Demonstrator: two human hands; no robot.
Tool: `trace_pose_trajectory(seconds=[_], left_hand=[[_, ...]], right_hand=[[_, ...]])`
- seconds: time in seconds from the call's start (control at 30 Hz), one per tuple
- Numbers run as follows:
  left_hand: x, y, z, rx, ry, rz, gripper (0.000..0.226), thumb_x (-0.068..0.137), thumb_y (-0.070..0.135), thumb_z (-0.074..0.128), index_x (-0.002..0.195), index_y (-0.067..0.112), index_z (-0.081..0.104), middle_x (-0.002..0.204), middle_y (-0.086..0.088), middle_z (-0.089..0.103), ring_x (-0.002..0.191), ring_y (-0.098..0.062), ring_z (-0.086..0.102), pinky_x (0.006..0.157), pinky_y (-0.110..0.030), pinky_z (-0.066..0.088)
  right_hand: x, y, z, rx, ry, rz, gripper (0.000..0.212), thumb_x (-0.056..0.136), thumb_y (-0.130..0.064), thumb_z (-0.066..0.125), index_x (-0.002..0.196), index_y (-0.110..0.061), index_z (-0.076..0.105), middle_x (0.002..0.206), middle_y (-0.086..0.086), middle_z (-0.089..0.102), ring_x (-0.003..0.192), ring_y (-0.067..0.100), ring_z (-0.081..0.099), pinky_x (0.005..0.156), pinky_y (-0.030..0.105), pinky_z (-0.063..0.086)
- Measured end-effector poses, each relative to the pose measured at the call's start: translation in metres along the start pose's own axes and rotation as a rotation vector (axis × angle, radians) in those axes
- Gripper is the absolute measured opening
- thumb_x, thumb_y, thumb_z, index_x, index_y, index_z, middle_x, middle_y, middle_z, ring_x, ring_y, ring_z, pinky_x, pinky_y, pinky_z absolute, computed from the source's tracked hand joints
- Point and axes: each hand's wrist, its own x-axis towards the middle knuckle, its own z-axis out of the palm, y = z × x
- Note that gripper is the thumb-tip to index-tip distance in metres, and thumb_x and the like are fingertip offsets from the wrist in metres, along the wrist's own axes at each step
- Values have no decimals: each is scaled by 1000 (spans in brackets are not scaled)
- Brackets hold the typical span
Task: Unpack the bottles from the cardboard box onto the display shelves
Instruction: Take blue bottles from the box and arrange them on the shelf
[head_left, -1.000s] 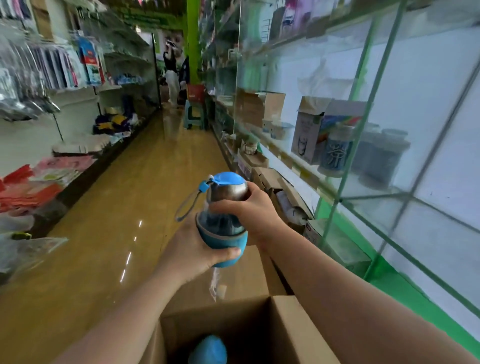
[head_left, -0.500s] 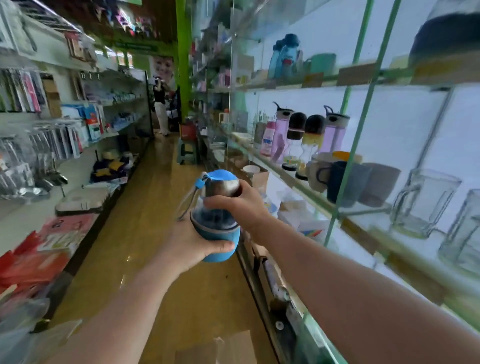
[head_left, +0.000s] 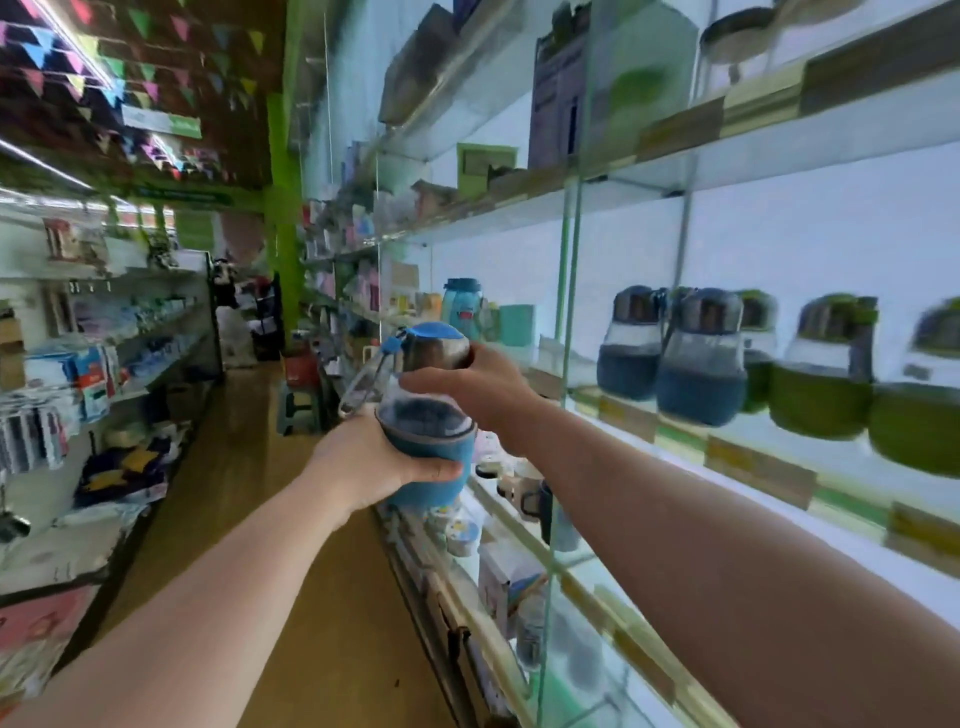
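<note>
Both hands held the bottle (head_left: 427, 410) in mid-air over the aisle: the left hand (head_left: 363, 462) cupped round its blue base, the right hand (head_left: 478, 387) curled over the steel neck below the blue cap. A second before, the view looked down past the bottle into the open box; now it had swung up, the box was out of sight, and the bottle had risen level with the glass shelf (head_left: 753, 457). That suggested the placing step was close. On that shelf stood blue bottles (head_left: 675, 358) and green ones (head_left: 821, 379) of the same shape. Farther off ran the wooden floor (head_left: 249, 467), a stool (head_left: 298, 410) and bunting (head_left: 78, 78) overhead.
</note>
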Motion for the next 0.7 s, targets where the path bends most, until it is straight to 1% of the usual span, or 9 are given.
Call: trace_pose_trajectory(seconds=[0.1, 0.2, 0.27, 0.33, 0.4, 0.47, 0.53, 0.6, 0.7], left_hand=[[-4, 31, 2, -55, -65, 83, 71, 47, 46, 90, 112, 31, 64, 110, 10, 66, 101, -14, 58, 86, -36, 48], [-6, 62, 12, -105, -117, 143, 63, 53, 38, 89, 110, 29, 64, 106, 9, 65, 98, -13, 57, 74, -28, 45], [-5, 83, 26, -151, -172, 186, 50, 56, 33, 88, 100, 31, 65, 101, 10, 65, 96, -12, 58, 72, -24, 45], [-2, 105, 43, -186, -219, 208, 39, 58, 30, 88, 87, 34, 63, 93, 12, 64, 88, -9, 58, 75, -26, 47], [2, 124, 63, -209, -249, 222, 42, 55, 32, 89, 90, 31, 66, 95, 8, 67, 90, -13, 60, 79, -29, 49], [7, 142, 84, -219, -282, 250, 56, 51, 37, 91, 101, 25, 68, 100, 4, 68, 95, -15, 62, 75, -26, 49], [12, 157, 103, -250, -320, 267, 66, 43, 41, 91, 103, 24, 69, 100, 5, 69, 97, -15, 62, 71, -24, 48], [19, 171, 123, -305, -368, 272, 66, 43, 35, 93, 103, 24, 69, 100, 5, 70, 98, -16, 63, 71, -25, 48], [29, 188, 152, -323, -395, 272, 63, 47, 32, 92, 104, 21, 68, 102, 5, 69, 98, -15, 62, 72, -24, 49]], right_hand=[[-17, -17, -31, -63, 48, 2, 27, 70, -32, 81, 89, -20, 67, 77, -5, 64, 75, 12, 61, 67, 25, 50], [-33, -29, -63, -121, 129, 6, 29, 72, -36, 79, 91, -20, 66, 78, -5, 61, 76, 12, 57, 68, 23, 46], [-42, -32, -85, -161, 199, 21, 37, 70, -40, 79, 95, -16, 66, 85, -2, 61, 81, 15, 57, 71, 25, 44], [-52, -34, -110, -219, 256, 37, 43, 70, -44, 78, 101, -15, 67, 86, -2, 62, 83, 15, 57, 72, 25, 43], [-58, -33, -136, -254, 304, 57, 39, 71, -44, 78, 97, -17, 67, 83, -4, 62, 81, 13, 57, 75, 25, 43], [-64, -28, -159, -269, 359, 82, 34, 71, -43, 78, 93, -20, 65, 81, -5, 61, 80, 12, 56, 75, 25, 43], [-68, -22, -180, -268, 417, 101, 40, 69, -42, 79, 97, -17, 66, 90, -2, 65, 88, 16, 59, 81, 30, 48], [-71, -16, -199, -283, 465, 121, 48, 67, -43, 80, 104, -16, 66, 99, 1, 67, 94, 19, 61, 86, 34, 51], [-73, -4, -227, -295, 514, 139, 46, 69, -42, 79, 105, -17, 63, 92, -4, 63, 83, 12, 56, 69, 25, 46]])
